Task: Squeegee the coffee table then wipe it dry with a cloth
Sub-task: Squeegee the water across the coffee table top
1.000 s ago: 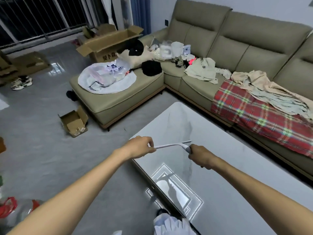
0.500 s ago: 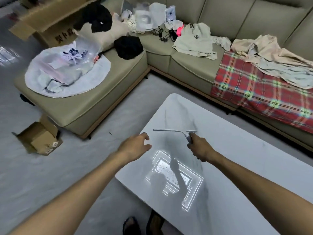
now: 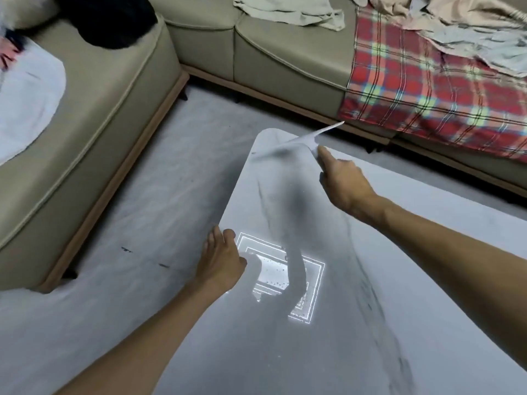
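Note:
The white marble coffee table [image 3: 356, 323] fills the lower right of the head view, with a bright ceiling-light reflection and small water droplets near its middle. My right hand [image 3: 342, 183] grips the handle of a white squeegee [image 3: 306, 139], whose blade lies slanted across the table's far rounded corner. My left hand [image 3: 221, 260] rests on the table's left edge with its fingers loosely apart and nothing in it. No cloth for wiping is in sight on the table.
A beige L-shaped sofa [image 3: 114, 115] wraps the far and left sides, close to the table. A red plaid blanket [image 3: 427, 89] and loose clothes [image 3: 291, 10] lie on it. Grey floor [image 3: 171, 181] runs between sofa and table.
My right hand has pushed the squeegee out to the table's far corner. My left hand has let go of the blade's end and dropped to the table's left edge. My head has tilted down.

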The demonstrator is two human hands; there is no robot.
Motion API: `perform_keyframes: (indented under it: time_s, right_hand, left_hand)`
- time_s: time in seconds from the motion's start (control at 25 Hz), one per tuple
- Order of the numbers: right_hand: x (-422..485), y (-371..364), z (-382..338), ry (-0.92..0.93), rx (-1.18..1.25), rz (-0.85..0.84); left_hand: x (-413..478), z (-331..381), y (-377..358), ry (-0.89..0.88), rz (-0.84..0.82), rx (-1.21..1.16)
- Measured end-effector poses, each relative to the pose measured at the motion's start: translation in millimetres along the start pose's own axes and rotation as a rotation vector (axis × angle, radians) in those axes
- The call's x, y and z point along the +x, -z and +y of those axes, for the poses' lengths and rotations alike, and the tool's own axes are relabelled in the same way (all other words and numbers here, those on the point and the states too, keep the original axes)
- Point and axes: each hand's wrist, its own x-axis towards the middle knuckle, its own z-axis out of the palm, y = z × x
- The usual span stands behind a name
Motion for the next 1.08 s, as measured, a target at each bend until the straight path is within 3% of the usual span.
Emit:
perform_keyframes:
  time_s: [0.16, 0.36, 0.84, 1.08]
  right_hand:
    - [67, -17, -10, -0.087, 0.105, -0.013]
    - [85, -42, -15, -0.090, 0.132, -0.062]
    - [-47, -28, 2, -0.068, 0.043, -0.248]
    - [32, -13, 11, -0.112, 0.013, -0.102]
  left_hand:
    - [20, -4, -15, 0.005, -0.154, -0.074]
    - [32, 0, -17, 0.033, -0.275, -0.034]
    - [36, 8, 6, 0.107, -0.462, -0.079]
    - [38, 12, 2, 0.126, -0.474, -0.029]
